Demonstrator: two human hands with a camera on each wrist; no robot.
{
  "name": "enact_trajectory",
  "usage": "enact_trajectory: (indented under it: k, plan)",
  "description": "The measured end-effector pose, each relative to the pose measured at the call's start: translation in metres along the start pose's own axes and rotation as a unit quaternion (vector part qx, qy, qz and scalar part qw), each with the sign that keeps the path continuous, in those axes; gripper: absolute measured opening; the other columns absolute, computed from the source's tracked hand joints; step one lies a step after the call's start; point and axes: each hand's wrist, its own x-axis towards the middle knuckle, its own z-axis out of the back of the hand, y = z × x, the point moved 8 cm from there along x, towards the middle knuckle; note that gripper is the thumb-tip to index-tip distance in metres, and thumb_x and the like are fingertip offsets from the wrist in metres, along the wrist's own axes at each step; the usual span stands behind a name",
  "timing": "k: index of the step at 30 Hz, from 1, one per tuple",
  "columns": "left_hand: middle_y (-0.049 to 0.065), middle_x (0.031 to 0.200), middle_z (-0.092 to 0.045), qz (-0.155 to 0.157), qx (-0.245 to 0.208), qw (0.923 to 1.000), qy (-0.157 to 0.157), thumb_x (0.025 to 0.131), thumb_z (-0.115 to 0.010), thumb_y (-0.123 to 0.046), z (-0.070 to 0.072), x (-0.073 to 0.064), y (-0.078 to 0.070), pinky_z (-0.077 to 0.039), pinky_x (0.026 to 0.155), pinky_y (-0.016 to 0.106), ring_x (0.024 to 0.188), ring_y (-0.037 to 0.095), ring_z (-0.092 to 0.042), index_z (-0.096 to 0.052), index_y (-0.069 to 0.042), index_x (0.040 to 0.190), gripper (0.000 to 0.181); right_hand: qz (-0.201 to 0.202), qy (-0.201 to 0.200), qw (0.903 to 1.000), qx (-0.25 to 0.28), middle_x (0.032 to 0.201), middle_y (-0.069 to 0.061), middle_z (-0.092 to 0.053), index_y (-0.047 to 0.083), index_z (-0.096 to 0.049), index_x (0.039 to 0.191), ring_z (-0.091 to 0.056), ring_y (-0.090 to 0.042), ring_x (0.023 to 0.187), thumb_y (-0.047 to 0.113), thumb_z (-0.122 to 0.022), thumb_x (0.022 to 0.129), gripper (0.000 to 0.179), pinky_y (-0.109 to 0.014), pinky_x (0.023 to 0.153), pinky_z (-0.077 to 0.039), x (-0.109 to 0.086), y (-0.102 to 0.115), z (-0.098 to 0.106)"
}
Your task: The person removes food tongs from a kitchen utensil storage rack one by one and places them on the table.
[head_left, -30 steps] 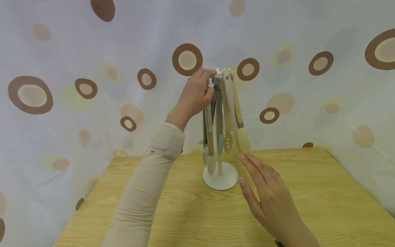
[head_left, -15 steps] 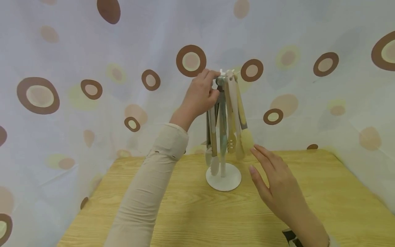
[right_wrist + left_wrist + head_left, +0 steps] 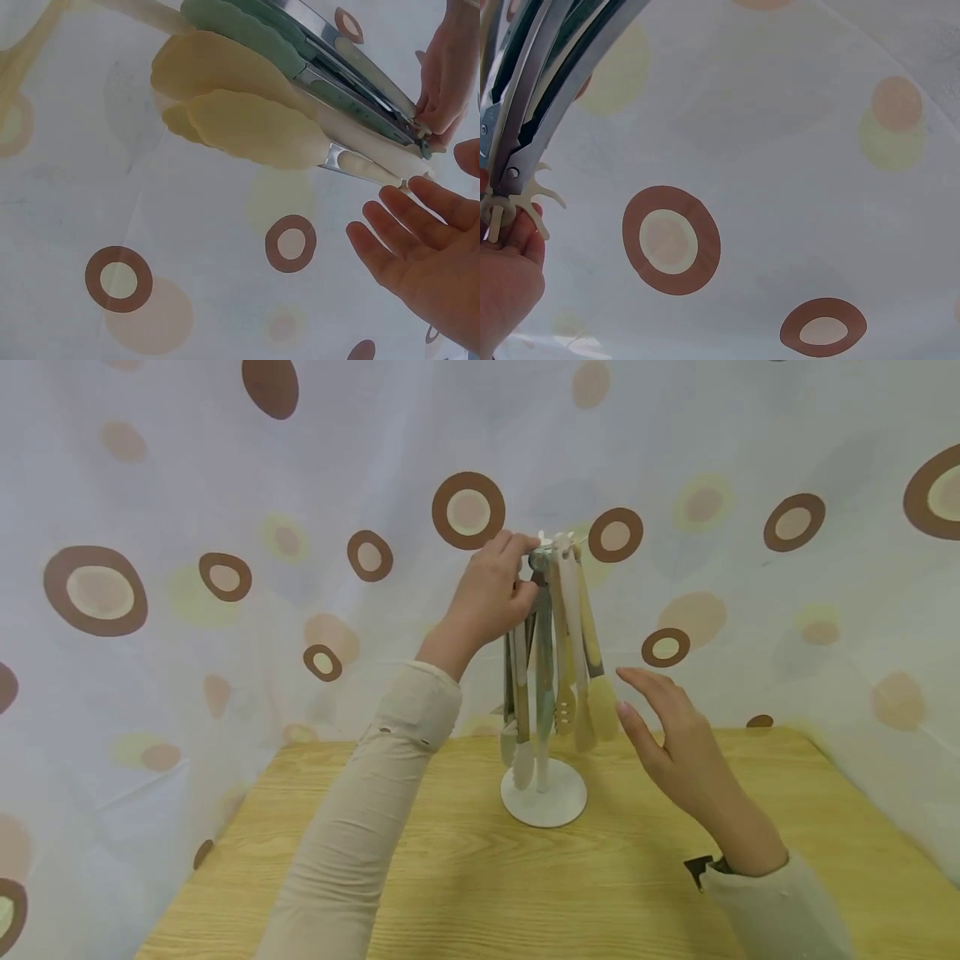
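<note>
A white utensil rack (image 3: 557,810) stands upright on the table, hung with kitchen tools. At its top my left hand (image 3: 491,589) grips a hook arm; the left wrist view shows the fingers (image 3: 529,244) by the pale hook (image 3: 550,196) and the hinged ends of metal tongs (image 3: 536,146). Beneath that hand hang tongs with white heads (image 3: 522,765) and green tongs (image 3: 247,37). My right hand (image 3: 678,752) is just right of the yellow tongs (image 3: 602,706), fingers extended, holding nothing. Beside those hang a slotted yellow utensil (image 3: 565,714) and a cream-coloured utensil (image 3: 225,71).
The wood-grain table (image 3: 450,893) extends on both sides of the rack base. A pale curtain (image 3: 750,610) with brown ring patterns hangs behind it and along the sides.
My right hand has moved up and slightly right, to beside the yellow tongs' heads. The left hand keeps its place at the rack top. The whole scene has shifted slightly right.
</note>
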Motion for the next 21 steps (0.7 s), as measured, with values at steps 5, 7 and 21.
enact_trajectory:
  k: [5,7,21]
  plan:
    - [0.011,0.124,-0.052,-0.008,0.009,0.9999,-0.007,0.091,-0.048,-0.005,0.000,0.001,-0.001,-0.036,0.090,0.034,0.096,0.024,-0.047,-0.050,-0.003,0.133,0.042,-0.015,0.008,0.9996,0.024,0.135,-0.019,-0.050,-0.002,-0.048,0.137,-0.046,-0.035,0.125,0.009,-0.050,0.098,0.041,-0.051,0.096,-0.039,0.016,-0.020,-0.007]
    - [0.011,0.123,-0.052,-0.009,0.010,0.9999,-0.008,0.090,-0.048,-0.005,0.001,0.002,-0.001,-0.036,0.089,0.033,0.096,0.023,-0.047,-0.050,-0.003,0.132,0.042,-0.032,0.019,0.9985,0.041,0.136,-0.021,-0.049,-0.002,-0.046,0.139,-0.046,-0.036,0.125,0.011,-0.049,0.099,0.042,-0.052,0.096,-0.040,0.022,-0.028,-0.010]
    - [0.011,0.125,-0.051,-0.001,0.017,0.9998,0.008,0.092,-0.046,-0.006,-0.003,0.001,0.002,-0.035,0.089,0.032,0.098,0.023,-0.047,-0.049,-0.005,0.134,0.042,-0.148,0.115,0.9697,0.157,0.151,-0.019,-0.033,0.002,-0.029,0.150,-0.031,-0.037,0.137,0.028,-0.039,0.104,0.053,-0.057,0.107,-0.026,0.060,-0.072,-0.036]
